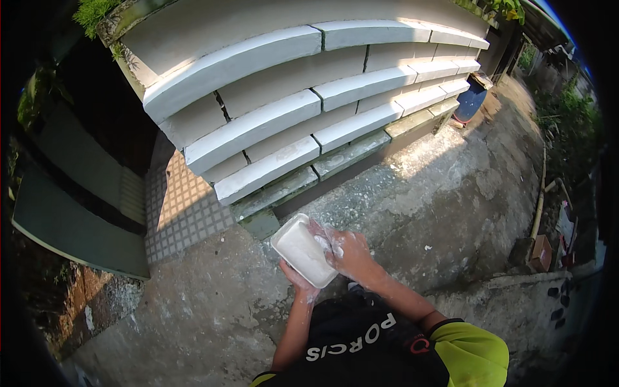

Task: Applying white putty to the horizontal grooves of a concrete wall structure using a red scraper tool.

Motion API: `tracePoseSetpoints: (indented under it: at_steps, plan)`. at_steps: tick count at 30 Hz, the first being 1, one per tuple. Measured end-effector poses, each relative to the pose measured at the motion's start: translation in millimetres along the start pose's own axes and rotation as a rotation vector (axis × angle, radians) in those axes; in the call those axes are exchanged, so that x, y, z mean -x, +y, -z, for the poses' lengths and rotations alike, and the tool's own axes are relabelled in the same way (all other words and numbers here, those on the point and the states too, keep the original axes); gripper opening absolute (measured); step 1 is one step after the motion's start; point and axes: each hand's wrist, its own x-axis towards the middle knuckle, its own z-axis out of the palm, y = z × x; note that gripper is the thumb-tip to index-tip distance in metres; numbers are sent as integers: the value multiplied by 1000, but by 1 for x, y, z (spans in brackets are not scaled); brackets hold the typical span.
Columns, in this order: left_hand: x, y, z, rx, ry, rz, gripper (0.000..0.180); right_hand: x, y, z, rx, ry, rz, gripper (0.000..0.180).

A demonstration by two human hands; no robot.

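Note:
A white rectangular tub [280, 248] with rounded corners hangs tilted in front of me, holding a white paint-like material [302, 248]. My left hand [298, 279] supports it from below and along its near left side, fingers mostly hidden beneath. Over the tub's right rim, my right hand [350, 254] is closed, its fingers bent and smeared with white. Whatever those fingers hold, if anything, is too small and covered to make out. Beyond the tub, stepped ledges [284, 158] carry white-coated blocks; the lowest row [353, 155] is mostly bare and greenish.
Rough concrete ground [400, 226] spreads around me. Patterned tiles [187, 200] lie left of the ledges, near a dark green panel [77, 222]. A blue barrel [472, 100] stands at the ledges' far right end. A small carton [540, 253] and plants [570, 119] line the right side.

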Motion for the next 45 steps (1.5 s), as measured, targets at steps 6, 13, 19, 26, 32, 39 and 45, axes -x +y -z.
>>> tracePoseSetpoints:
  at_steps: [6, 13, 19, 26, 32, 39, 45]
  plan:
    - [3, 0, -5, -4, -58, 27, 68, 4, 10, 4, -17, 104, 60, 45]
    - [-2, -9, 8, 31, -58, 84, 70, 1, 13, -1, 89, 94, 46, 39]
    - [-3, -15, 5, 8, -20, 81, 69, 8, 3, -4, 87, 49, 40, 41]
    - [-5, -14, 6, 61, -66, 88, 65, 21, -14, 3, -94, 8, -29, 44]
    - [-9, -14, 10, 126, -62, 83, 61, 18, -15, 0, -70, -67, -34, 43]
    - [-3, -6, -4, 81, -27, 30, 56, 14, -15, -6, -190, -22, 75, 40]
    - [-6, -8, 1, 132, 40, 42, 54, 16, -20, -7, -111, -67, 31, 45]
